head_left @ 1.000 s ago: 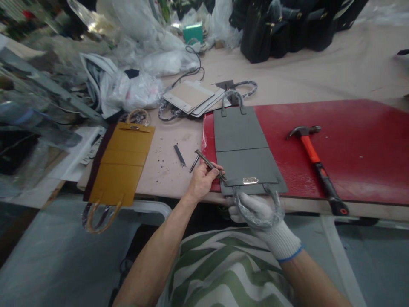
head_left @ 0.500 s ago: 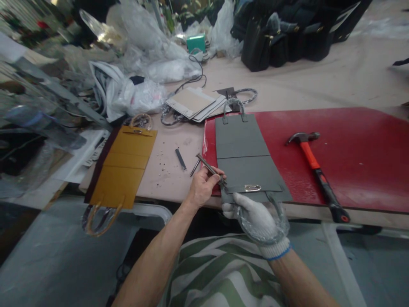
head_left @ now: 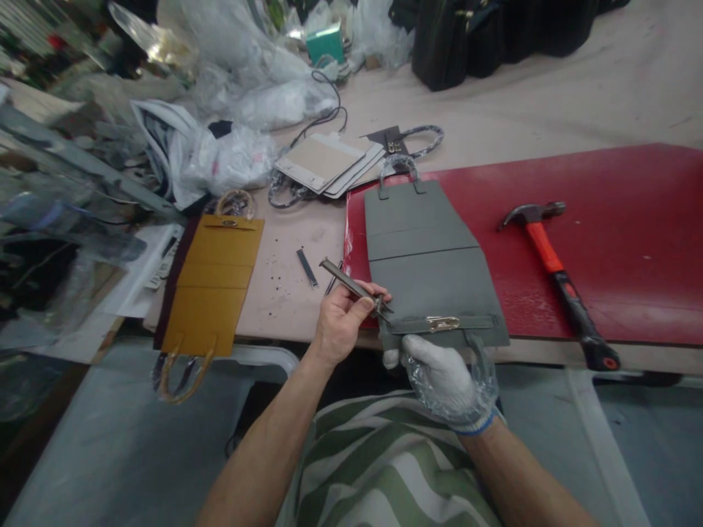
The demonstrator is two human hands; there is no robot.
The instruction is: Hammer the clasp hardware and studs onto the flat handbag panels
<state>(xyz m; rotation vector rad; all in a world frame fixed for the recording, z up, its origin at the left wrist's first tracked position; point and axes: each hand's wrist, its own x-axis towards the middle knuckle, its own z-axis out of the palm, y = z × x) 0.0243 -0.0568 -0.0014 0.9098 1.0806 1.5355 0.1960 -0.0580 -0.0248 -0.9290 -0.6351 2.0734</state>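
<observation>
My bare left hand (head_left: 339, 326) is closed around a metal caliper (head_left: 348, 279). The caliper's jaws point at the near left corner of a grey leather bag panel (head_left: 422, 219). A metal clasp plate (head_left: 442, 323) sits on a strap across the panel's near end. In a white knit glove, my right hand (head_left: 439, 373) grips that near edge from below, its fingertips partly hidden under it. A plastic-wrapped handle (head_left: 483, 373) loops around the gloved hand.
A claw hammer (head_left: 554, 271) lies on the red mat (head_left: 631, 241) to the right. At left are a mustard bag panel (head_left: 217, 278), a flat metal strip (head_left: 306, 268) and tiny scattered parts. Stacked boards (head_left: 324, 162), plastic wrapping (head_left: 242, 157) and black bags (head_left: 455, 44) lie farther back.
The view has shifted slightly. The panel's near end is tilted up more, with its strap and clasp plate facing me. The caliper stays at the same corner in my left hand.
</observation>
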